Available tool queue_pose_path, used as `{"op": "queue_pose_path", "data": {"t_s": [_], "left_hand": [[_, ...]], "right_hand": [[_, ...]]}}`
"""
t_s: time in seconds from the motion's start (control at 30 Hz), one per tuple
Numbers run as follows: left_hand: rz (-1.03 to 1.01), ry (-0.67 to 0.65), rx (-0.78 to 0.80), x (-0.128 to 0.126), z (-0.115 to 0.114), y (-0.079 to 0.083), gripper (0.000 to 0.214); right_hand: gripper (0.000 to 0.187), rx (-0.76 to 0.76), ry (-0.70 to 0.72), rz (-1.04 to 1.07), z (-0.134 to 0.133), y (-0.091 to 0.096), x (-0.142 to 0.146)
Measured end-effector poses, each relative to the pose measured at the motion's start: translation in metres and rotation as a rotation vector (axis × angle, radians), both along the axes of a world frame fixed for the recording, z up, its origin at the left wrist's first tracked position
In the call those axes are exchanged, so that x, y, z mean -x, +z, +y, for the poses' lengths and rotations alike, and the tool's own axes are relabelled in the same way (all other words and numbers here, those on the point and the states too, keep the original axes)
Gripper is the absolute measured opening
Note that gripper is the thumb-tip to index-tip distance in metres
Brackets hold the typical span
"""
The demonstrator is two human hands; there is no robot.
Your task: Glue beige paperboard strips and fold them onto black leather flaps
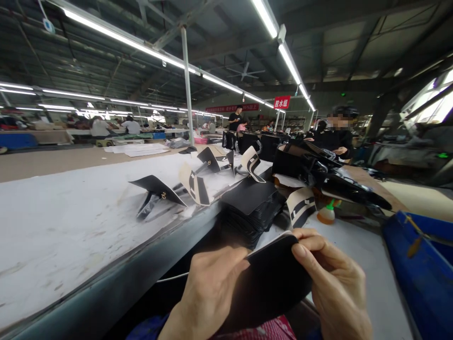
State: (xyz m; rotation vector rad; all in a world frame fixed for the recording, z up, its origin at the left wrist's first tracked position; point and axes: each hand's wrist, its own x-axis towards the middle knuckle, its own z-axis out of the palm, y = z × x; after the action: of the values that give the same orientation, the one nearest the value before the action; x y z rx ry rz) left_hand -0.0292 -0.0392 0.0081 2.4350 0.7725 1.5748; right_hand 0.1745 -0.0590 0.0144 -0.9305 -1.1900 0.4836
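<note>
Between my two hands is a black leather-like panel (271, 278) with a pale edge along its top, held up close in front of me. My left hand (208, 288) grips the panel's upper left edge, thumb against fingers. At the upper right corner, my right hand (329, 278) pinches the panel between thumb and fingers. Just beyond it lies a stack of black panels (247, 203). A curved beige-and-black panel (300, 205) stands to the right of that stack.
Several curved panels, one with a gold-coloured clasp (163, 195), stand on the white-covered table (71, 226). A green-capped bottle (326, 215) of amber liquid stands right of the stack. A blue bin (421, 274) is at far right. Glossy black pieces (304, 165) lie beyond; co-workers (338, 134) are farther back.
</note>
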Motion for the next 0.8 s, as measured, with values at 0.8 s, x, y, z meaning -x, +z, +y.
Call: {"op": "queue_pose_path", "data": {"t_s": [0.8], "left_hand": [[-0.05,0.251,-0.251,-0.055,0.014,0.001,0.019]], "right_hand": [[0.012,-0.289,-0.367,-0.33,0.002,-0.008,0.018]]}}
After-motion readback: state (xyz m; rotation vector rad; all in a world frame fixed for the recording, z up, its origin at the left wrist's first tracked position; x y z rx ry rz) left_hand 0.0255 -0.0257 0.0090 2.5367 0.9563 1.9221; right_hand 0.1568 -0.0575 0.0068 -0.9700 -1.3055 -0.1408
